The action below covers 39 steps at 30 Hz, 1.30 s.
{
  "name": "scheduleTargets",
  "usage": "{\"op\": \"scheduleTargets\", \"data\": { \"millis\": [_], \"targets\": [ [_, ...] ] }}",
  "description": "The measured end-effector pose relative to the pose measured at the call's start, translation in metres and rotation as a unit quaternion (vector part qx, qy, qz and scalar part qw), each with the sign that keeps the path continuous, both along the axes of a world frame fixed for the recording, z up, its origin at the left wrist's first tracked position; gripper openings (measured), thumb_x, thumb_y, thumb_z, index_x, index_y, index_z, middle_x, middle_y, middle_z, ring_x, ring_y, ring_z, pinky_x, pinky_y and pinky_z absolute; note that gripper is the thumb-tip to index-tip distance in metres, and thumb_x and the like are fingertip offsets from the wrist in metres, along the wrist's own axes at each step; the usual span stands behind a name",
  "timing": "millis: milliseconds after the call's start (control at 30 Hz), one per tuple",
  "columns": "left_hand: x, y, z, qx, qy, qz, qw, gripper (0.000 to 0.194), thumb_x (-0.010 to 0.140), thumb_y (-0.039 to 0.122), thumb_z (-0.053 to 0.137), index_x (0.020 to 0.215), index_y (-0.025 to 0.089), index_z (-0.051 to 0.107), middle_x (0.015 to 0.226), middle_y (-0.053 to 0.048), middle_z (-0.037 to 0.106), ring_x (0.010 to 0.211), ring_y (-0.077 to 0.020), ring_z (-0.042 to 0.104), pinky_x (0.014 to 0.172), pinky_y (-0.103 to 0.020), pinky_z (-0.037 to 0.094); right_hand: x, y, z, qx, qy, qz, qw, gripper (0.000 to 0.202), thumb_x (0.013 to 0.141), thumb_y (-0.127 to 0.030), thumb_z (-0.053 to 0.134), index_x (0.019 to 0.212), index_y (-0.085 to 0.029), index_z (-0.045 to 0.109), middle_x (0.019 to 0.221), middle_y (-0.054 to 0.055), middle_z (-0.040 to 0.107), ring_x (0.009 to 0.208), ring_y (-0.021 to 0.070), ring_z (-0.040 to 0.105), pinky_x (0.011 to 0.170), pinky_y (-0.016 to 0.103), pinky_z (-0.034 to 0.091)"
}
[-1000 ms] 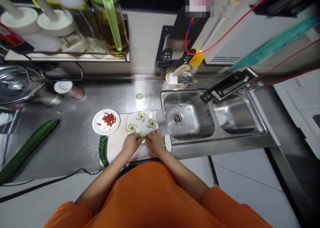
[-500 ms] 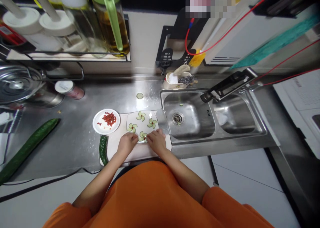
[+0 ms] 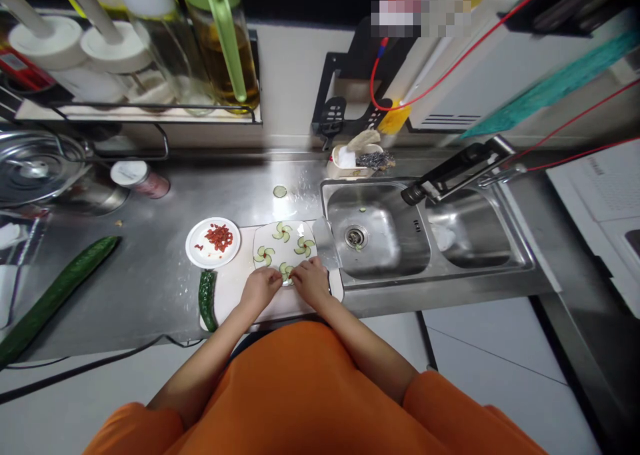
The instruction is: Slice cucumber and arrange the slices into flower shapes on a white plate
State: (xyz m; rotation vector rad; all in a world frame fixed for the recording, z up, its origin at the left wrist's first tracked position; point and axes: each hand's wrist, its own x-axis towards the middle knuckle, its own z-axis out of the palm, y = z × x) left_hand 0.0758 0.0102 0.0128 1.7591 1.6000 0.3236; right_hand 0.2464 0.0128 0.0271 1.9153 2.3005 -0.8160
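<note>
A white square plate carries several pinwheels of thin cucumber slices, some with a red centre. At its near edge, my right hand pinches over the nearest cucumber pinwheel, a small red goji berry at the fingertips. My left hand is closed with fingertips together at the left side of that pinwheel; what they hold, if anything, is hidden. Beneath the plate lies a white cutting board. Left of it, a round white plate holds red goji berries.
A cucumber piece lies on the board's left end, a long cucumber farther left. A knife blade rests beside the sink. One cucumber slice sits on the counter behind. A lidded pot stands back left.
My left hand has shifted slightly right, closer to my right hand. My right hand has moved a little left over the nearest pinwheel.
</note>
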Motion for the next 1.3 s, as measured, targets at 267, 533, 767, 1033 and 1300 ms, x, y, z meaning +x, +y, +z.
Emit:
{"op": "scheduleTargets", "data": {
  "millis": [267,533,767,1033,1300],
  "targets": [
    [0.0044,-0.0003,0.0004,0.014,-0.008,-0.005,1.0,0.012,0.079,0.025,0.058,0.073,0.019,0.066,0.073,-0.002,0.064,0.074,-0.0148,0.058,0.071,-0.025,0.042,-0.0006,0.0015,0.0005,0.011,0.01,-0.012,1.0,0.021,0.091,-0.036,0.05,0.091,-0.028,0.07,0.099,0.004,0.064,0.104,0.0229,0.042,0.072,0.03,0.032],
    [0.0065,0.0017,-0.0057,0.035,0.017,-0.015,0.999,0.014,0.08,0.026,0.057,0.072,0.019,0.066,0.073,-0.003,0.064,0.076,-0.016,0.057,0.075,-0.026,0.041,-0.0067,0.0055,-0.0003,0.011,0.021,-0.02,1.0,0.023,0.091,-0.035,0.048,0.09,-0.027,0.07,0.099,0.004,0.064,0.105,0.0237,0.042,0.072,0.031,0.031],
    [0.0071,0.0037,-0.0078,0.013,0.052,-0.038,0.998,0.018,0.082,0.027,0.054,0.072,0.019,0.066,0.072,-0.005,0.062,0.08,-0.0176,0.056,0.075,-0.028,0.039,-0.0074,0.005,-0.0014,0.013,0.008,-0.011,1.0,0.023,0.092,-0.036,0.048,0.09,-0.028,0.07,0.098,0.004,0.064,0.106,0.0238,0.041,0.073,0.031,0.032],
    [0.008,0.0045,-0.0066,0.013,0.063,-0.045,0.997,0.018,0.083,0.026,0.053,0.072,0.019,0.065,0.072,-0.005,0.06,0.08,-0.0174,0.055,0.075,-0.028,0.039,-0.007,0.0031,-0.004,0.023,0.018,-0.017,0.999,0.022,0.091,-0.034,0.048,0.091,-0.028,0.07,0.097,0.004,0.064,0.105,0.024,0.041,0.074,0.031,0.032],
    [0.007,0.0047,-0.0062,0.019,0.044,-0.044,0.998,0.015,0.081,0.027,0.056,0.076,0.019,0.067,0.073,-0.005,0.062,0.081,-0.0178,0.056,0.076,-0.028,0.039,-0.0078,0.0027,-0.0053,0.019,0.019,-0.018,0.999,0.022,0.09,-0.036,0.049,0.091,-0.028,0.07,0.099,0.004,0.064,0.105,0.0239,0.041,0.073,0.032,0.031]
  ]
}}
